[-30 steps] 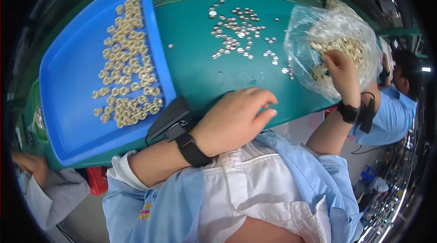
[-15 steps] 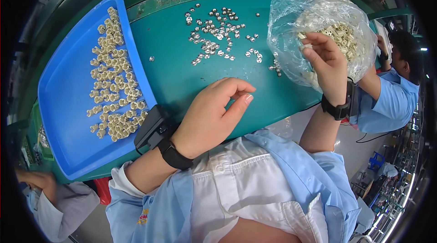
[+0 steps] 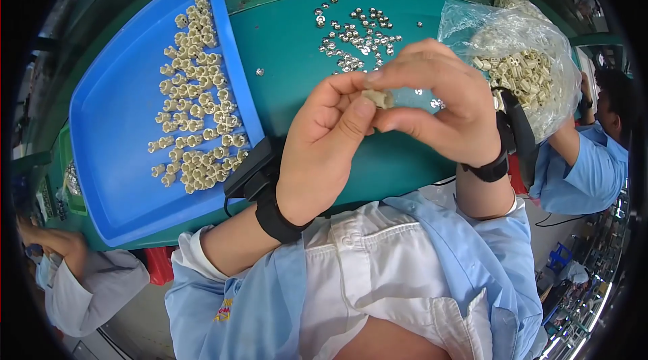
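In front of my chest, both hands meet at a small cream plastic fitting (image 3: 379, 98). My left hand (image 3: 324, 141) pinches its left end between thumb and fingers. The fingers of my right hand (image 3: 449, 100) curl over from the other side, thumb and fingertips on the same fitting. Whether a second small part sits between the fingertips is hidden. Just beyond the hands, small shiny round metal parts (image 3: 364, 39) lie scattered on the green table (image 3: 283, 36). Similar cream fittings (image 3: 523, 76) fill a clear plastic bag (image 3: 466, 22) at the far right.
A blue tray (image 3: 115, 110) on the left holds many cream crown-ended fittings (image 3: 196, 110) grouped along its right side. A co-worker in a light blue shirt (image 3: 584, 171) sits at the right, and another person's arm (image 3: 57, 242) shows at the lower left.
My right hand has come left from the bag with a cream fitting. My left hand has moved up and right to meet it and now pinches the fitting too. The whole view has shifted slightly.
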{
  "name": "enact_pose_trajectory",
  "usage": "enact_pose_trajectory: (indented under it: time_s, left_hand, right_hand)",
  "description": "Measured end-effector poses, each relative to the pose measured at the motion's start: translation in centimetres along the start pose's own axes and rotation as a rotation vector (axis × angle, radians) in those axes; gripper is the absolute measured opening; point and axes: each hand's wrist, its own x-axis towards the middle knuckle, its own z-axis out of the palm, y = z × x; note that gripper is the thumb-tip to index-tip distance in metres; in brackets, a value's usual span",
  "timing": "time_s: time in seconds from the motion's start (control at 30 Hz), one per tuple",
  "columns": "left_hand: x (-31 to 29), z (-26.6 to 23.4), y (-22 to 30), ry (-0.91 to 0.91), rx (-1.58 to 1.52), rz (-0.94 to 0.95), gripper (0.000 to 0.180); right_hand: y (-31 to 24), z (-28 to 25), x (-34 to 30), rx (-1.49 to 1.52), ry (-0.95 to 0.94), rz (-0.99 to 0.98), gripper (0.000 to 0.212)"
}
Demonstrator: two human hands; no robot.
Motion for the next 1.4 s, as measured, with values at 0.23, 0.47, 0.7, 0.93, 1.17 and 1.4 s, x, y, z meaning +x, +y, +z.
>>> enact_pose_trajectory:
  time_s: [0.23,0.47,0.7,0.93,1.17,1.4]
  left_hand:
    - [-0.2,-0.4,-0.1,0.009,0.167,-0.076,0.023]
    - [-0.3,-0.4,-1.0,-0.137,0.22,-0.258,0.02]
    - [-0.4,-0.5,-1.0,-0.203,0.224,-0.283,0.019]
    - [-0.4,-0.5,-1.1,-0.203,0.228,-0.264,0.019]
    - [-0.5,-0.5,-0.8,-0.193,0.225,-0.263,0.019]
    - [-0.5,-0.3,-0.6,-0.168,0.23,-0.239,0.019]
  right_hand:
    - [3.7,-1.4,0.1,-0.078,0.028,0.383,0.02]
    - [6.9,1.5,-2.0,-0.291,-0.134,0.324,0.015]
    - [6.3,2.8,-1.9,-0.449,-0.166,0.368,0.012]
    - [5.7,2.8,-1.9,-0.371,-0.071,0.248,0.009]
    - [5.3,2.9,-1.6,-0.454,-0.161,0.33,0.009]
    - [5.4,3.0,-1.6,-0.503,-0.135,0.281,0.012]
